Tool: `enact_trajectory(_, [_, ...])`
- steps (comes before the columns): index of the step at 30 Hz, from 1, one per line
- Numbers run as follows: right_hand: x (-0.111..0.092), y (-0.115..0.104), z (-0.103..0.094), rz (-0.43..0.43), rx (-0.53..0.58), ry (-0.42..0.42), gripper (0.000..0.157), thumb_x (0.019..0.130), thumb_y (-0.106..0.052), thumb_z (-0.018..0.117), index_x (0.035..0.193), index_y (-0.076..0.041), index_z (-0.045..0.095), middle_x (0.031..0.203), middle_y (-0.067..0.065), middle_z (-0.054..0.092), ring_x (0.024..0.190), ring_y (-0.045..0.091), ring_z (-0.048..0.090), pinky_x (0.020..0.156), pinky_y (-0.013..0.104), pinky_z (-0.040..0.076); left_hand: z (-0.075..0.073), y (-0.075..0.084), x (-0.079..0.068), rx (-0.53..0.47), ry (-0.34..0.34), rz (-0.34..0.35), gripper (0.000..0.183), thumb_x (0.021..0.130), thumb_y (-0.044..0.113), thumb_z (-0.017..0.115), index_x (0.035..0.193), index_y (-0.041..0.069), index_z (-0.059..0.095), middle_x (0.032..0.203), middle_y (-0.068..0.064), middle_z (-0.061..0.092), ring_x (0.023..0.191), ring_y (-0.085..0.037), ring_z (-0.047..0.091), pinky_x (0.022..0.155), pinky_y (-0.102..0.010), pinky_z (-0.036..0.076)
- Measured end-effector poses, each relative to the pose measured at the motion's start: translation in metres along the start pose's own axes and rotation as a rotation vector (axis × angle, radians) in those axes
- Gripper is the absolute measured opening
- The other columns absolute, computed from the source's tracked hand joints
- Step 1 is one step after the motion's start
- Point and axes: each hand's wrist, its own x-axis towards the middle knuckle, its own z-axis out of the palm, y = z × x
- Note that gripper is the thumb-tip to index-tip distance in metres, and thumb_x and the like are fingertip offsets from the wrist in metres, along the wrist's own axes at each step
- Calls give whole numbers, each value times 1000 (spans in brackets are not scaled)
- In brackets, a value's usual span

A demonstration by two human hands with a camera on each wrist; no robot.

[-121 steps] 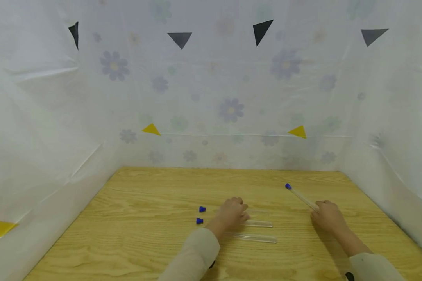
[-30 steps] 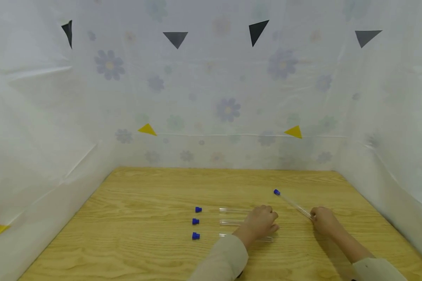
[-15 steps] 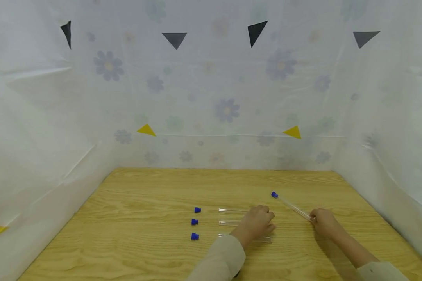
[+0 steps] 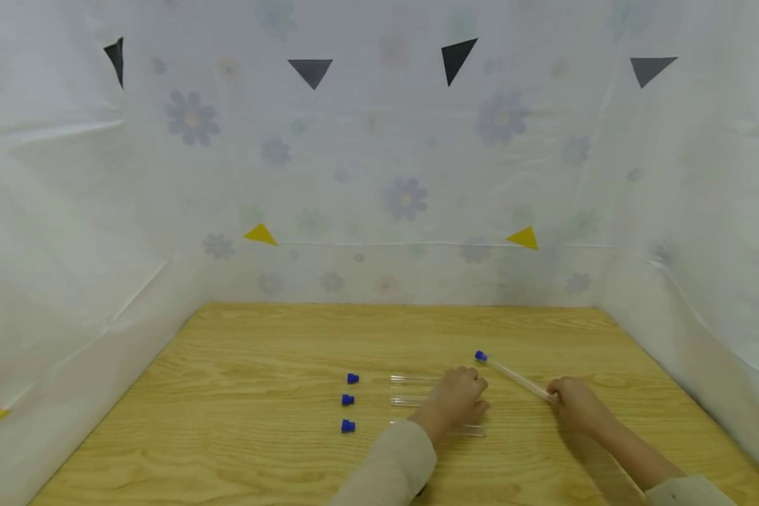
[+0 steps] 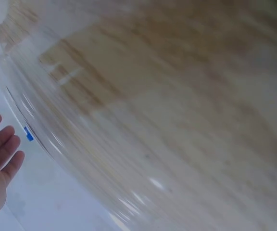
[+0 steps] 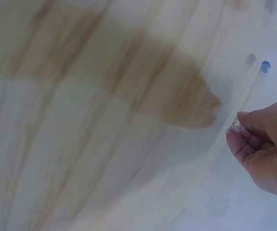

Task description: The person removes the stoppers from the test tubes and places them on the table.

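Note:
My right hand [image 4: 578, 406] pinches the near end of a clear test tube [image 4: 517, 378] between thumb and fingers. A blue cap [image 4: 481, 356] sits on its far end, which points up and left. In the right wrist view, the pinched tube end [image 6: 237, 126] shows between the fingertips. My left hand [image 4: 457, 399] hovers over or rests on three more clear tubes, partly hiding them; contact cannot be told. These are a far tube [image 4: 411, 379], a middle tube [image 4: 407, 401] and a near tube [image 4: 471, 431]. In the left wrist view the left hand's fingers [image 5: 6, 147] look loose, with nothing seen in them.
Three loose blue caps, a far cap [image 4: 353, 378], a middle cap [image 4: 348, 400] and a near cap [image 4: 348, 426], lie in a column left of the tubes. The wooden table [image 4: 228, 365] is bounded by white sheeting [image 4: 379, 176] at the back and sides.
Over four seconds my left hand has shifted right across the tubes, uncovering their left ends and the near cap. My right hand has brought the capped tube slightly left and nearer.

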Motion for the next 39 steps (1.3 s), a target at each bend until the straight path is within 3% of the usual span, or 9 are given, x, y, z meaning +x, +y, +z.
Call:
enact_trajectory(5, [0,-6,2,-30,8,18,10,76,13,63,86,13,64,79,19,64,72,26,60,61,36,53,-1,-2,-1,-8,-3,-4,33,92,46,52,115,25,62,106,10,60,97,-4,56,84,-16,46])
enact_trajectory(9, [0,-10,5,-71,0,55,6,74,10,65,80,7,66,68,5,56,62,11,45,53,25,42,-2,-5,-2,11,6,-1,32,92,46,52,112,24,63,110,8,60,98,-6,57,85,-17,47])
enact_trajectory(12, [0,-12,7,-92,-4,81,9,73,11,64,76,3,65,64,0,47,60,8,33,52,22,31,0,-8,-3,23,20,1,31,92,45,53,110,23,64,111,8,60,98,-7,57,85,-17,47])
enact_trajectory(14, [0,-14,8,-100,-12,90,10,72,11,64,77,3,65,64,0,47,60,7,32,52,22,31,1,-10,-3,32,31,-2,30,91,45,53,109,23,64,110,7,60,97,-7,57,84,-18,48])
enact_trajectory(23, [0,-22,5,-93,-20,62,11,74,11,64,85,7,66,71,6,56,62,9,37,53,25,41,2,-16,-6,50,3,-46,31,92,44,52,111,21,61,111,6,60,102,-8,57,86,-18,47])
enact_trajectory(28, [-1,-27,1,-91,-4,51,16,73,14,63,89,10,65,78,12,62,69,14,52,62,32,52,3,-20,-6,63,0,-67,33,93,44,51,115,21,60,113,5,60,105,-9,56,88,-19,47])
enact_trajectory(35, [-1,-34,-1,-113,14,55,18,72,16,63,89,11,64,83,16,64,74,22,59,62,33,53,2,-27,-7,68,40,-89,31,93,42,52,114,19,59,112,3,59,103,-10,57,86,-20,48])
enact_trajectory(39, [-2,-39,0,-113,35,34,18,73,16,62,91,11,64,87,19,64,78,29,62,64,35,54,0,-30,-10,86,25,-97,32,93,42,51,114,19,57,109,5,57,103,-8,55,88,-19,47])
